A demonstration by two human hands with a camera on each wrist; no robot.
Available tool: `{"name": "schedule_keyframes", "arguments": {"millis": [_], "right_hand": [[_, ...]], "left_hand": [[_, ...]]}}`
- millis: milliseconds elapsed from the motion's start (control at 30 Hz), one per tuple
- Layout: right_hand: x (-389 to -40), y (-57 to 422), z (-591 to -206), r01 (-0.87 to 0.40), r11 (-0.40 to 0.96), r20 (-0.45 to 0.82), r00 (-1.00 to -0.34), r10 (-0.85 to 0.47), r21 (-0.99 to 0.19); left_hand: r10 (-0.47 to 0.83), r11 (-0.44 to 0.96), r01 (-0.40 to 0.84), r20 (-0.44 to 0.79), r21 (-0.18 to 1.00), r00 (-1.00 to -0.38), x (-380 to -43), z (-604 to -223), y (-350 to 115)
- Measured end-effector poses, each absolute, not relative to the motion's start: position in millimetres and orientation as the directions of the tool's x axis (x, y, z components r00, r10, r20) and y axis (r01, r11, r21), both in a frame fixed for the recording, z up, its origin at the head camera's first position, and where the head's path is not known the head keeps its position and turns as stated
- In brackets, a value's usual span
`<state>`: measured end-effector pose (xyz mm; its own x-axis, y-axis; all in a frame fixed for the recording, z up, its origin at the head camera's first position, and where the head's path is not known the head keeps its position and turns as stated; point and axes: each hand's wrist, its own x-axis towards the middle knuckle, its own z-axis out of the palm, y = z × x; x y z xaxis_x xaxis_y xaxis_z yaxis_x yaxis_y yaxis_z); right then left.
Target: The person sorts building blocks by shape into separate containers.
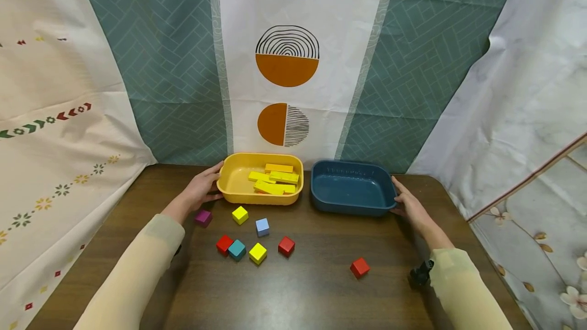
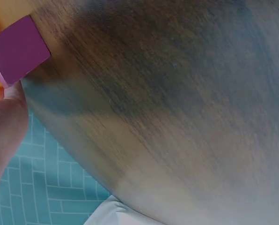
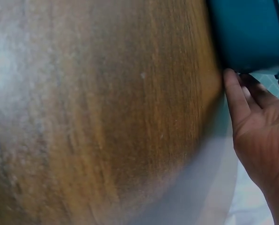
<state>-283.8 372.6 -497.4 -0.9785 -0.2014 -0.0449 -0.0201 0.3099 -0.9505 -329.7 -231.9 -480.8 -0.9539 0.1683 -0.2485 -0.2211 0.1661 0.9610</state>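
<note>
My left hand (image 1: 198, 188) lies against the left end of a yellow tray (image 1: 234, 199), fingers at its back corner and thumb near the front. Several yellow blocks (image 1: 284, 177), long and flat, are piled in that tray. At the right end of a dark blue tray (image 1: 350, 209), my right hand (image 1: 411, 208) touches the side with extended fingers. The right wrist view shows these fingers (image 3: 237, 96) at the blue tray's lower edge. A purple cube (image 1: 204, 218) sits just below my left hand and partly covers it in the left wrist view.
Loose cubes lie in front of the trays: yellow (image 1: 240, 215), light blue (image 1: 262, 227), red (image 1: 224, 245), teal (image 1: 237, 250) and others. Another red cube (image 1: 359, 268) sits apart to the right. A patterned cloth (image 1: 289, 131) hangs behind the table (image 1: 293, 299).
</note>
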Motion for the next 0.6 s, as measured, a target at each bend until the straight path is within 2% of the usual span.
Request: {"name": "schedule_keyframes", "arguments": {"millis": [233,400,600], "right_hand": [[-283,371,-500,-0.026,0.296,-0.034,-0.981,-0.192,-0.955],[-280,369,-502,-0.034,0.305,-0.023,-0.983,-0.181,-0.952],[-278,369,-500,-0.030,0.296,-0.024,-0.984,-0.178,-0.955]], "left_hand": [[0.157,0.169,-0.215,-0.242,0.962,-0.957,-329,-480,-231],[0.153,0.113,-0.230,-0.246,0.967,-0.957,-324,-477,-233],[0.083,0.063,-0.200,-0.205,0.978,-0.975,-319,-469,-241]]}}
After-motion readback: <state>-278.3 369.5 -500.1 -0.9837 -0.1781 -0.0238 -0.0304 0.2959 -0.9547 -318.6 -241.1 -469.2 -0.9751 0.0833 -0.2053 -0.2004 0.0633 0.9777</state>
